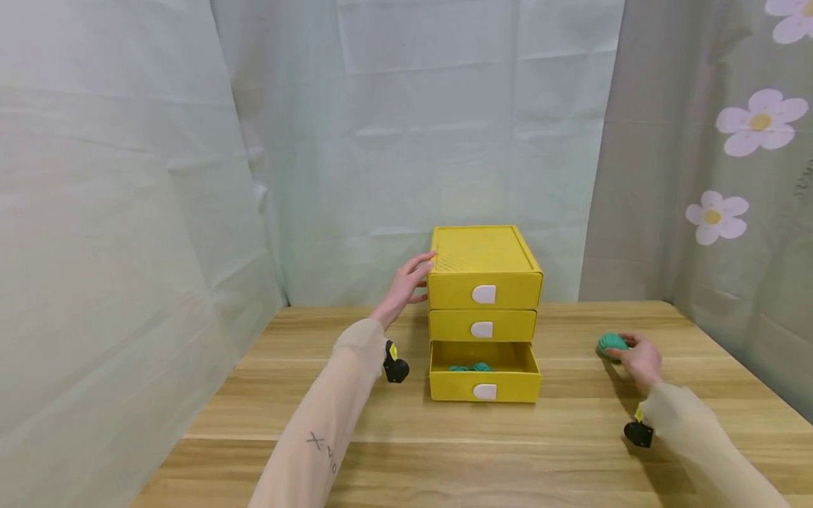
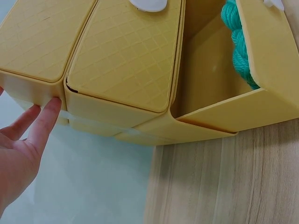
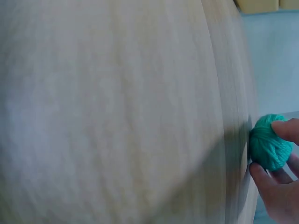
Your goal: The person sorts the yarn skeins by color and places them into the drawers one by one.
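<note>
A yellow three-drawer unit (image 1: 485,291) stands on the table, its bottom drawer (image 1: 485,386) pulled out. Twisted green yarn (image 2: 238,51) lies inside that drawer, behind its front panel. My left hand (image 1: 404,288) touches the unit's upper left side, fingers spread; in the left wrist view, fingertips (image 2: 55,103) meet the side edge near the top drawer. Off to the right of the unit, my right hand (image 1: 640,358) holds a green ball of yarn (image 1: 612,346) between thumb and fingers. The right wrist view shows this yarn ball (image 3: 271,143) close against the tabletop.
The wood-grain table (image 1: 356,451) extends on both sides of the unit. Pale cloth (image 1: 406,141) hangs behind and at the left, and a grey curtain with white flowers (image 1: 760,122) at the right. White tab handles (image 1: 484,294) sit on the drawer fronts.
</note>
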Motion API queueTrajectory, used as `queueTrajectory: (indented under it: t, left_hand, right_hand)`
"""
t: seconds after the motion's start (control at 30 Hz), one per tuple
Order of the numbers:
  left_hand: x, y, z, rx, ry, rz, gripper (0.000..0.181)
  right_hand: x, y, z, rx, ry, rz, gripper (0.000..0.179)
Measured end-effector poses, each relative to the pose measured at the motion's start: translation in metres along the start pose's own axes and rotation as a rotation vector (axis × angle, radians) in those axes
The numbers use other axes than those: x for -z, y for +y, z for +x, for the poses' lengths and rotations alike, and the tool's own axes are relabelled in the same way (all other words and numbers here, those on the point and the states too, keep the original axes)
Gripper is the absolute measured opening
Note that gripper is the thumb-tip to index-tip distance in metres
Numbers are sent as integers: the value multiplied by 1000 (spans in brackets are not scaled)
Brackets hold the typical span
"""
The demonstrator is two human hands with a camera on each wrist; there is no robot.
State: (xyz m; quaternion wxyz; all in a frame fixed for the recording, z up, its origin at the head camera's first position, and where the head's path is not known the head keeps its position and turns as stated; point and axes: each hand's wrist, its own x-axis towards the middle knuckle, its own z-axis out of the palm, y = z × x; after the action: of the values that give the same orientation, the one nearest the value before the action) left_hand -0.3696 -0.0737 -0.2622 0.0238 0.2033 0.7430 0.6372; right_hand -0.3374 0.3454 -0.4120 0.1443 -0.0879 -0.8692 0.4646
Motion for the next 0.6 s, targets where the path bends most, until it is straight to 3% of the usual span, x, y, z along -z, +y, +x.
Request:
queueTrajectory:
  t: [0.17,0.43,0.6]
  left_hand:
    - [0,0,0,5,-1,-4,46]
    - [0,1,0,5,7,4,46]
    - [0,1,0,5,7,3,46]
  right_hand:
    - [0,-1,0,27,7,-14,48]
    - [2,-7,0,56,-75,-34,53]
    - [2,-14,-3,150,-141,-55,56]
